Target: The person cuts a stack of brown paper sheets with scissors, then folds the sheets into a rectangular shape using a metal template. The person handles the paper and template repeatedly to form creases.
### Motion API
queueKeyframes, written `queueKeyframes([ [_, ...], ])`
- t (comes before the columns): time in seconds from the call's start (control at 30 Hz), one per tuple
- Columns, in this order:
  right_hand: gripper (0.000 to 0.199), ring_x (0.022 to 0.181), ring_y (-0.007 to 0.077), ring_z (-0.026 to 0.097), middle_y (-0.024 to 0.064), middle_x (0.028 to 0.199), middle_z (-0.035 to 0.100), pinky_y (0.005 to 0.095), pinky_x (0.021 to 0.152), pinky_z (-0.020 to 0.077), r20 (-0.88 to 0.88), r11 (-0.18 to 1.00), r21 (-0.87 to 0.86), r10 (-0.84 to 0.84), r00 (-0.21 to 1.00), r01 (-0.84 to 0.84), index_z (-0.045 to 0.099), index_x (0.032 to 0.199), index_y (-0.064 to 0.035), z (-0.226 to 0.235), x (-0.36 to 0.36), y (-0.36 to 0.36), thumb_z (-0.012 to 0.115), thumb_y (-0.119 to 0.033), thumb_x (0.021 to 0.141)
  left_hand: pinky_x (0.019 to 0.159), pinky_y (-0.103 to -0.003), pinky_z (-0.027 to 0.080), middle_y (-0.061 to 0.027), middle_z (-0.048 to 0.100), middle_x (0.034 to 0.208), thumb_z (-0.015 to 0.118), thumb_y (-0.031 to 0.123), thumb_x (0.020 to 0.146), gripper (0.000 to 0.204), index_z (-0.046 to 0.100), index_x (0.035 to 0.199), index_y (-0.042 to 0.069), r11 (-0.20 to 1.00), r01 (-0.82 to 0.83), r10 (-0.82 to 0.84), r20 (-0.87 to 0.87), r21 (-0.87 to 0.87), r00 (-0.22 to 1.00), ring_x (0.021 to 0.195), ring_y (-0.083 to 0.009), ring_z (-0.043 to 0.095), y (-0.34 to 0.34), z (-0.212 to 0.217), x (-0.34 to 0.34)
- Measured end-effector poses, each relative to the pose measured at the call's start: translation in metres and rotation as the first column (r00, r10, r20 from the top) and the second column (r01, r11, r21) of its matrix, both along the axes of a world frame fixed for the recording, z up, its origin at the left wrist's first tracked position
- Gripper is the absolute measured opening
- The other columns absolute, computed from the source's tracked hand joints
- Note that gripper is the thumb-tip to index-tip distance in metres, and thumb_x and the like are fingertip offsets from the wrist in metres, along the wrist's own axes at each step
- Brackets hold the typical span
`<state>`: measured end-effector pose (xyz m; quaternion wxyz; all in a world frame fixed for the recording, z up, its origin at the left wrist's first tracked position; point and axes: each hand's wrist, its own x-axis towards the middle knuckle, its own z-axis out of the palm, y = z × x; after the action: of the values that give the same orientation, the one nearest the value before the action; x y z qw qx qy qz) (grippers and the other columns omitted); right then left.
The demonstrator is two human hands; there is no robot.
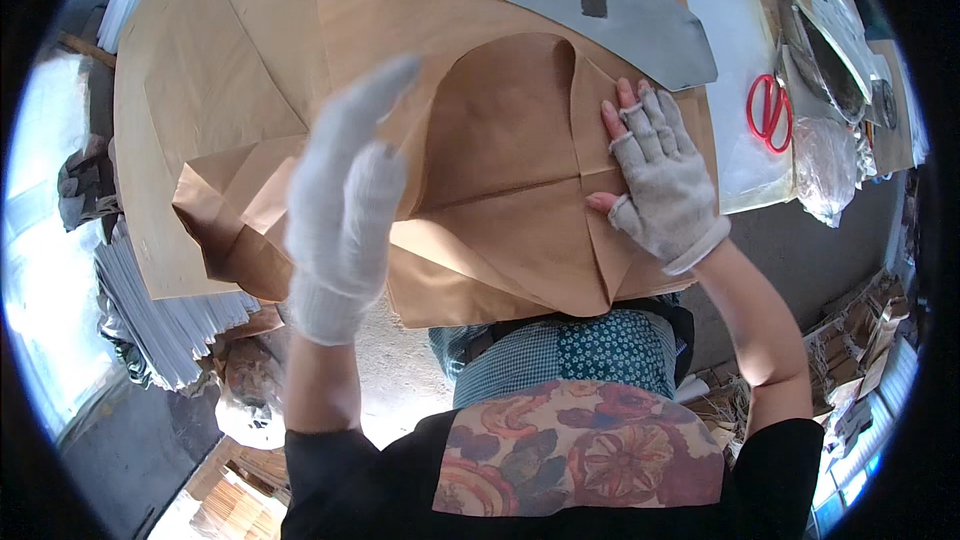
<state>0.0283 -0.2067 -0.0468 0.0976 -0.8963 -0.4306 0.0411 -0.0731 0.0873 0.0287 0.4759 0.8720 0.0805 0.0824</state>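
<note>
In the head view, my right hand (662, 178) lies flat on the opened-out brown paper (505, 135), its fingers a little apart and straight, pressing near the right-hand fold with nothing gripped; the bare tips poke out of the pale glove. My left hand (342, 202), also in a whitish glove, is up over the left side of the paper, blurred, its fingers stretched out, and I see nothing held in it; whether it touches the paper I can't tell. The brown paper sits in front of me at the near edge of the table, its top rounded, a crease running across its middle. More folded brown paper (235, 215) sticks out to the left, though my hand hides whether it joins. Beyond lies a grey plate (640, 28) with a dark patch, and on my right red-handled scissors (769, 110) rest on a white sheet (730, 60).
</note>
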Motion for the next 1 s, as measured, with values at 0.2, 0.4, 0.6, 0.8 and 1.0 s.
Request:
queueKeyframes([
  [0.2, 0.084, 0.157, 0.0364, 0.03, 0.0227, 0.166, 0.037, 0.0462, 0.131, 0.0209, 0.089, 0.978, -0.001, 0.207, 0.974, -0.208, 0.044, 0.156, -0.0001, -0.004, 0.037, 0.034, 0.064, -0.052, 0.093, 0.13, -0.048, 0.019, -0.0146, 0.05, 0.159, 0.015, 0.073, 0.106, 0.09, 0.049, 0.156, 0.006, 0.979, -0.084, 0.085, 0.003, 0.186, 0.996, 0.153, -0.0397, 0.036, 0.018, -0.099, -0.05],
  [0.4, 0.063, 0.151, 0.0339, 0.043, 0.0191, 0.158, 0.05, 0.0471, 0.128, 0.03, 0.132, 0.947, 0.101, 0.292, 0.947, -0.305, 0.056, 0.146, -0.0044, -0.014, 0.033, 0.059, 0.066, -0.038, 0.093, 0.13, -0.051, 0.014, -0.0164, 0.037, 0.168, 0.018, 0.063, 0.11, 0.08, 0.038, 0.161, 0.005, 0.921, -0.103, 0.127, -0.042, 0.375, 0.991, 0.157, -0.0426, 0.026, 0.003, -0.099, -0.043],
  [0.6, 0.039, 0.143, 0.0289, 0.053, 0.0099, 0.136, 0.068, 0.0485, 0.127, 0.0333, -0.208, 0.646, 0.421, 0.752, 0.626, -0.636, 0.073, 0.113, -0.0074, -0.017, -0.037, 0.04, 0.07, -0.028, 0.079, 0.131, -0.053, 0.011, -0.0234, 0.03, 0.169, 0.042, 0.051, 0.107, 0.076, 0.032, 0.162, 0.0, 0.779, -0.019, 0.125, -0.126, 0.626, 0.984, 0.158, -0.044, 0.022, -0.003, -0.104, -0.037],
  [0.8, 0.03, 0.136, 0.0267, 0.058, 0.0071, 0.123, 0.074, 0.0478, 0.125, 0.0379, -0.292, 0.557, 0.549, 0.826, 0.482, -0.623, 0.078, 0.101, -0.0102, -0.012, -0.04, 0.039, 0.071, -0.023, 0.074, 0.132, -0.052, 0.012, -0.023, 0.03, 0.169, 0.056, 0.044, 0.102, 0.077, 0.034, 0.16, -0.001, 0.733, 0.11, 0.039, -0.203, 0.671, 0.979, 0.158, -0.0431, 0.023, -0.023, -0.088, -0.01],
  [1.0, 0.026, 0.126, 0.0255, 0.064, 0.0044, 0.119, 0.074, 0.0471, 0.119, 0.0437, -0.209, 0.541, 0.501, 0.833, 0.512, -0.675, 0.076, 0.098, -0.0104, 0.001, -0.033, 0.05, 0.071, -0.021, 0.075, 0.131, -0.051, 0.017, -0.0232, 0.032, 0.168, 0.058, 0.046, 0.101, 0.077, 0.038, 0.158, -0.001, 0.734, 0.049, -0.03, -0.04, 0.678, 0.999, 0.157, -0.0424, 0.026, -0.026, -0.093, 0.042],
])
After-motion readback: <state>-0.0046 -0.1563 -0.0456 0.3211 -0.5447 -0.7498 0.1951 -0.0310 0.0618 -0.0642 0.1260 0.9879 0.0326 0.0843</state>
